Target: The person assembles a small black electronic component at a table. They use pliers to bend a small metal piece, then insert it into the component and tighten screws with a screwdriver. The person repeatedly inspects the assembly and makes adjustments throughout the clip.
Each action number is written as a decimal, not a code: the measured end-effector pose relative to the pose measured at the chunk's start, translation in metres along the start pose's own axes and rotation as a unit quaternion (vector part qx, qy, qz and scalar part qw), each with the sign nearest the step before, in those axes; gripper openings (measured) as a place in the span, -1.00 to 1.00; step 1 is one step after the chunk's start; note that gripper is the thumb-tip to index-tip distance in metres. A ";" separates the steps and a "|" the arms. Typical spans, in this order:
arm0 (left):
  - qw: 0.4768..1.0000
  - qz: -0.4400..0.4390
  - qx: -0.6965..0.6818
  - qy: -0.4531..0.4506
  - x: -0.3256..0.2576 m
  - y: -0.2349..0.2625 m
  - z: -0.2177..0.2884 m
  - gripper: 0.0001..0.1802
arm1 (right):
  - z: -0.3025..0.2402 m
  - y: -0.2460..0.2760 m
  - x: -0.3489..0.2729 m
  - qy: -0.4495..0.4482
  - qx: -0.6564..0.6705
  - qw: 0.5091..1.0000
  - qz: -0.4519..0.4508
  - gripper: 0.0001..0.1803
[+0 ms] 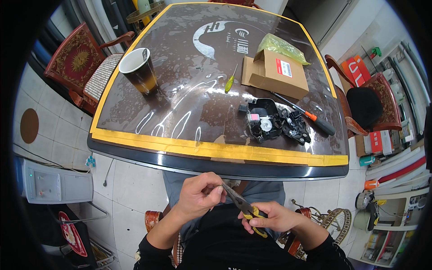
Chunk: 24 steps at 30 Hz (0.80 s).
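Note:
Over my lap, in front of the table's near edge, my right hand (273, 218) is closed around the yellow-and-black handles of a pair of needle-nose pliers (243, 204). The jaws point up and left toward my left hand (200, 193). Thumb and fingers of that hand are pinched together at the jaw tips; whatever sits between them is too small to make out. On the table beyond lies an opened black plastic housing (263, 118) with a white round part inside. Against its right side rests a second black plastic piece (294, 128).
An orange-and-black screwdriver (313, 118) lies beside the housing, a small yellow screwdriver (230, 83) farther left. Behind are an open cardboard box (283, 74) and yellowish plastic wrap (282, 46). Small screws (200, 68) and a paper cup (143, 74) stand left. Yellow tape (180, 145) borders the table.

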<state>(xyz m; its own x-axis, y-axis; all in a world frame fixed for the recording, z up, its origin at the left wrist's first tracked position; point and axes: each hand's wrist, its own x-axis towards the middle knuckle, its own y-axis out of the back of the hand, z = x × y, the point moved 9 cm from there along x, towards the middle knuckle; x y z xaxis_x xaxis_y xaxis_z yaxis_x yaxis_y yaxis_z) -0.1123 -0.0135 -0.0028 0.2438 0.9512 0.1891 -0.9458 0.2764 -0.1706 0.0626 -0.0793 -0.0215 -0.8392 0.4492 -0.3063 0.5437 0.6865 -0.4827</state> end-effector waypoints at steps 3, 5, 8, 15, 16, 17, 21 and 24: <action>0.999 0.001 0.036 0.002 0.001 0.000 -0.003 -0.96 | 0.001 0.002 -0.001 -0.005 -0.033 0.999 0.028 -0.67; 0.999 -0.004 0.052 0.006 0.002 0.002 -0.005 -0.93 | 0.001 0.004 -0.002 -0.014 -0.074 0.996 0.049 -0.67; 0.996 -0.001 0.085 0.031 0.002 0.006 -0.008 -0.91 | 0.001 0.009 -0.001 -0.033 -0.171 0.981 0.079 -0.66; 0.973 -0.011 0.228 0.023 0.005 0.006 0.003 -0.88 | -0.011 0.014 -0.001 -0.030 -0.395 0.901 0.175 -0.62; 0.969 -0.011 0.245 0.017 0.005 0.006 0.005 -0.88 | -0.017 0.012 -0.002 -0.006 -0.425 0.884 0.193 -0.62; 0.966 -0.012 0.259 0.017 0.005 0.005 0.006 -0.87 | -0.016 0.011 -0.003 -0.013 -0.430 0.881 0.200 -0.61; 0.961 -0.008 0.277 0.009 0.004 0.003 0.010 -0.86 | -0.022 0.006 -0.004 0.025 -0.509 0.829 0.231 -0.59; 0.959 -0.001 0.284 0.004 0.004 0.003 0.009 -0.86 | -0.028 0.000 -0.004 0.068 -0.582 0.772 0.245 -0.58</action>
<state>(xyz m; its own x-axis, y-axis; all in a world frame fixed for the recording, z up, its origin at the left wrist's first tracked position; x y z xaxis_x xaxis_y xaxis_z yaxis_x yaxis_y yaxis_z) -0.1162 -0.0098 0.0058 0.2452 0.9526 0.1804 -0.9092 0.1613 0.3840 0.0666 -0.0652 0.0027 -0.5646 0.8203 -0.0915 0.5000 0.4281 0.7528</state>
